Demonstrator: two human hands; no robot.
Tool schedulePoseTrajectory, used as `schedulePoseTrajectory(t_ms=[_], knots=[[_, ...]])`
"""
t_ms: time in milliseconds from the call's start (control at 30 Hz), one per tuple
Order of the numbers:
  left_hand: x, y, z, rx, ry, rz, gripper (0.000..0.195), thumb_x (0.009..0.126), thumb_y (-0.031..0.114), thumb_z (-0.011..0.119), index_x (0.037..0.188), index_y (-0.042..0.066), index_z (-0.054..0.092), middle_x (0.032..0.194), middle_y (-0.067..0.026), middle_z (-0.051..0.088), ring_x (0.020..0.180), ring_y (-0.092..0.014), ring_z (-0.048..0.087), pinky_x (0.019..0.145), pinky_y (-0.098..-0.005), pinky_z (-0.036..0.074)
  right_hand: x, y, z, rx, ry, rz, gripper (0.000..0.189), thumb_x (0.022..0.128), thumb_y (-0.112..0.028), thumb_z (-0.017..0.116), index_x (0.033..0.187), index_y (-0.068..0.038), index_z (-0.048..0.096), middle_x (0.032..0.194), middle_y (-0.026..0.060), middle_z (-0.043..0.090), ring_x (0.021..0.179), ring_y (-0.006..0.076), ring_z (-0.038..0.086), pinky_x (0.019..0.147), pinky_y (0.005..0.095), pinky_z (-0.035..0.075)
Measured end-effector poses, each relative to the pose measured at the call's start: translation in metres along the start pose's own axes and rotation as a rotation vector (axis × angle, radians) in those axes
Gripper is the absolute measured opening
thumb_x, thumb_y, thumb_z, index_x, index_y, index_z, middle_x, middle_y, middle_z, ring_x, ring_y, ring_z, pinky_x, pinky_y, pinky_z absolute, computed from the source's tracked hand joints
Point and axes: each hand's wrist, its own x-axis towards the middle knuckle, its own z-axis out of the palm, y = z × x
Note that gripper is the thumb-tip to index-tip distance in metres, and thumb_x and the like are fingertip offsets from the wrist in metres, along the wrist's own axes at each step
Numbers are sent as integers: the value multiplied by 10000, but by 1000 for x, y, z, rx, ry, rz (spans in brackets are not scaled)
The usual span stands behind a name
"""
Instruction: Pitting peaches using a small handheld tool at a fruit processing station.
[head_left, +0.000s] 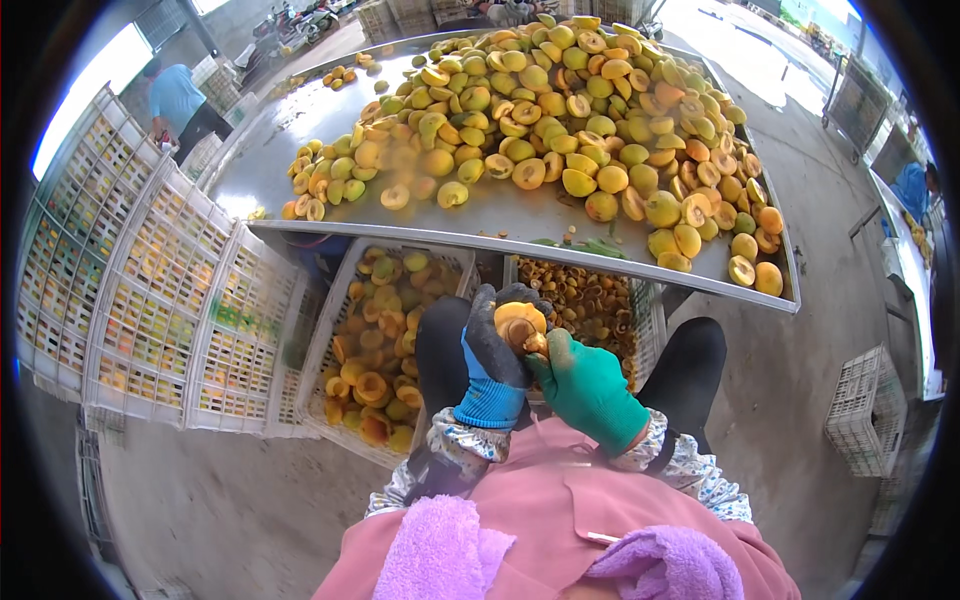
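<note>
My left hand (495, 352), in a blue knitted glove with a dark coated palm, cups a halved yellow stone fruit (523, 316), cut face up. A brown piece (535, 344), perhaps pit or flesh, shows at the fruit's lower edge. My right hand (592, 386), in a green glove, is curled with its thumb and fingers against that piece; whatever else lies inside the fist is hidden. Below my hands, between my knees, stands a crate of brown pits and scraps (581, 292). Left of it, a white plastic crate (358, 262) holds fruit halves.
A metal table (480, 217) ahead bears a large heap of halved fruit (540, 105) and a few green leaves (596, 246). Stacked white crates (157, 285) of fruit stand left. One more crate (866, 412) sits on the floor at right. A person (176, 101) bends at far left.
</note>
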Motion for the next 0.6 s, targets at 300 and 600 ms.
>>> schedulePoseTrajectory(t_ms=[300,600], knots=[[-4,13,15,96,-52,79,379,954,329,442,945,-5,621,787,-91,638,707,-197,636,655,-273,528,4,2,-3,24,-32,0,300,926,-321,533,879,-33,464,577,139,578,491,314,600,429,404,466],[9,13,3,588,-285,263,184,858,176,576,919,3,587,755,-72,649,653,-156,643,590,-258,529,1,17,24,813,-279,301,380,955,-363,497,866,5,533,614,147,578,509,248,586,478,395,466]])
